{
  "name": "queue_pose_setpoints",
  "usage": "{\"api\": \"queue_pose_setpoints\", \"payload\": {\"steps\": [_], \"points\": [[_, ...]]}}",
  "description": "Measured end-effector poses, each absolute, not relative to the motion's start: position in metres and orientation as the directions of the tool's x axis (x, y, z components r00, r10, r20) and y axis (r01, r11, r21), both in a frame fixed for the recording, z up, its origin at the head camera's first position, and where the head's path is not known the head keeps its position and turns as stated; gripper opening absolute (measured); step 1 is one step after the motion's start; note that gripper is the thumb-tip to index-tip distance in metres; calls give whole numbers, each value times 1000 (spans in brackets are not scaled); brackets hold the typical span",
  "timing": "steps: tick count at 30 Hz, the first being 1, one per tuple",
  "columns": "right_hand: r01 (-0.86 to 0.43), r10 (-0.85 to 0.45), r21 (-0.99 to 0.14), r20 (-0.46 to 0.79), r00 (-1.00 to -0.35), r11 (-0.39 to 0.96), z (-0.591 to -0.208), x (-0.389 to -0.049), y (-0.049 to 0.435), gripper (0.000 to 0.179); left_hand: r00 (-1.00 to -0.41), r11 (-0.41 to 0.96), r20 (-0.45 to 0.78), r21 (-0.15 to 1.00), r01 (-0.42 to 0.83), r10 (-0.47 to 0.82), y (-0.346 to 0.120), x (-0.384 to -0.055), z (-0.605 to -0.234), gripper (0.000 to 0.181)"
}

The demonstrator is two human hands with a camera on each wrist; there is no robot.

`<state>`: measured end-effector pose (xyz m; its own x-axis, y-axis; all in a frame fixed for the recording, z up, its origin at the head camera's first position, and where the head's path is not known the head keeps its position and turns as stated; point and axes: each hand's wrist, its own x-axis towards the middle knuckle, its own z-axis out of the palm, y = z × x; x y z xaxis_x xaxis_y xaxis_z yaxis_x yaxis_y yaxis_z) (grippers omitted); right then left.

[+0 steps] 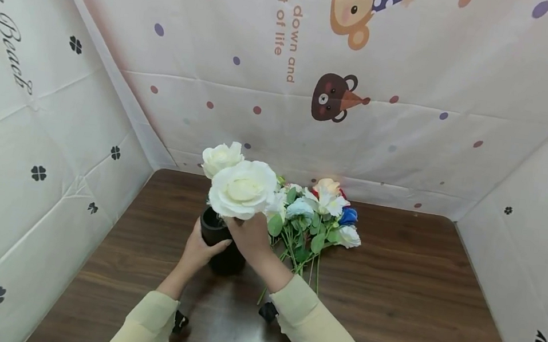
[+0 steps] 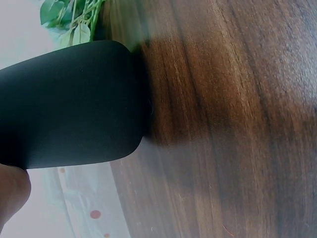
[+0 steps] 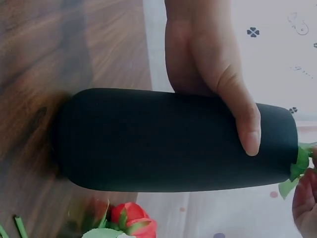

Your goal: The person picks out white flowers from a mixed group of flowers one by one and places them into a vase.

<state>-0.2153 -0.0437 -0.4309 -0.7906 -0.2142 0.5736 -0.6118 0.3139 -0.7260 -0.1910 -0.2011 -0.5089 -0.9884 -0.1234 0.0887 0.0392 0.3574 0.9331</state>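
A tall black vase (image 1: pixel 228 262) stands upright on the table. My left hand (image 1: pixel 197 250) grips it near the top, thumb across its side, as the right wrist view also shows. Just over the vase mouth my right hand (image 1: pixel 253 239) pinches the green stem of a large white rose (image 1: pixel 243 189). In the right wrist view, green leaves (image 3: pixel 298 163) show at the rim beside those fingertips. A second white rose (image 1: pixel 222 158) rises behind the large one; its stem is hidden. The left wrist view holds mostly the vase's lower body (image 2: pixel 74 109).
Right of the vase lies a pile of artificial flowers (image 1: pixel 317 217), white, pale blue, blue, peach and red, their green stems pointing toward me. The brown wooden table (image 1: pixel 404 286) is bordered by printed white cloth walls (image 1: pixel 391 146) at the back and sides.
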Motion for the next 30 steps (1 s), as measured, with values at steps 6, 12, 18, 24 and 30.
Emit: {"api": "queue_pose_setpoints", "payload": {"steps": [6,12,18,24,30], "points": [[-517,-261,-772,447,-856,371,-433,-214,-43,41,-990,347,87,937,44,-110,-201,-189,-512,88],[-508,-263,-777,436,-861,372,-437,-216,-44,46,-988,324,119,943,82,-95,-201,-190,-510,89],[-503,-273,-800,429,-861,329,-441,-216,-43,45,-989,331,105,941,65,-104,-201,-188,-508,87],[-595,-281,-745,527,-802,302,-454,-217,-31,48,-990,348,74,937,26,-123,-201,-187,-508,87],[-587,-271,-748,522,-809,312,-466,-219,-7,31,-987,380,77,925,18,-142,-200,-190,-509,92]]}}
